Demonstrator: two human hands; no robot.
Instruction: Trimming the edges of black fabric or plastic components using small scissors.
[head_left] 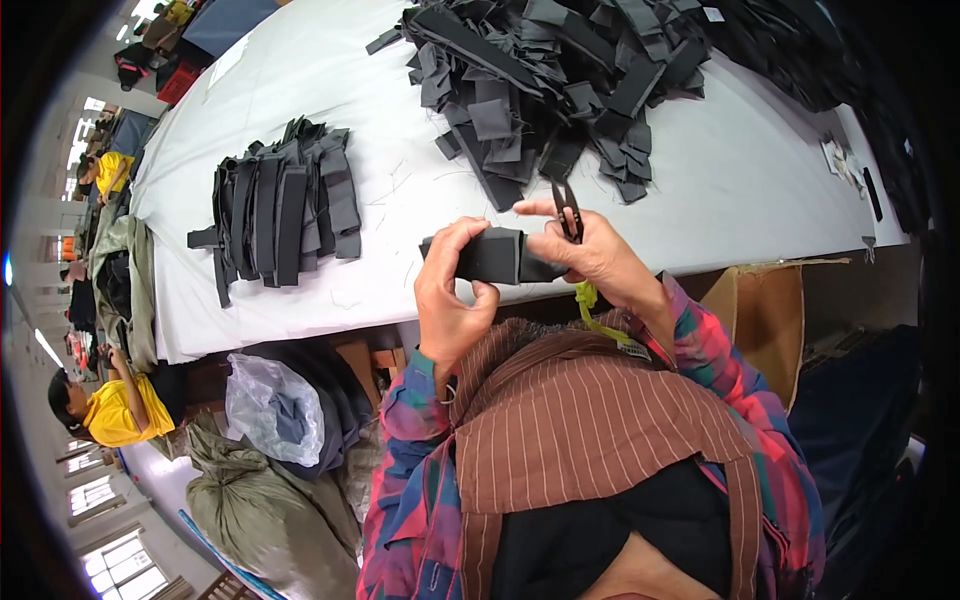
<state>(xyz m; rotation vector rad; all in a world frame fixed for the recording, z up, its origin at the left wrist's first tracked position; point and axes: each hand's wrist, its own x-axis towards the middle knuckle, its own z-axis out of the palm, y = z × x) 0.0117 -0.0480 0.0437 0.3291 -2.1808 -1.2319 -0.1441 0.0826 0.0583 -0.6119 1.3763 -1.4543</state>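
My left hand (448, 295) is closed on a folded dark grey fabric strip (492, 256), thumb below and fingers above. At the strip's right end, my right hand (608, 258) pinches the cloth with its thumb and a finger. Black thread snips (567, 212) sit in that same hand, blades pointing away from me toward the heap. A yellow-green ribbon (592, 308) hangs below the right hand; whether it is tied to the snips is hidden. Beyond my hands spreads a loose heap of dark fabric strips (495, 118). On the left lies a neater pile of strips (290, 215).
A white-covered table (390, 190) carries the strips and stray threads. Below its edge are a cardboard box (765, 315) at right, a clear plastic bag (270, 400) and an olive sack (270, 510) at left. People in yellow shirts (125, 412) work farther left. Black material (800, 50) lies far right.
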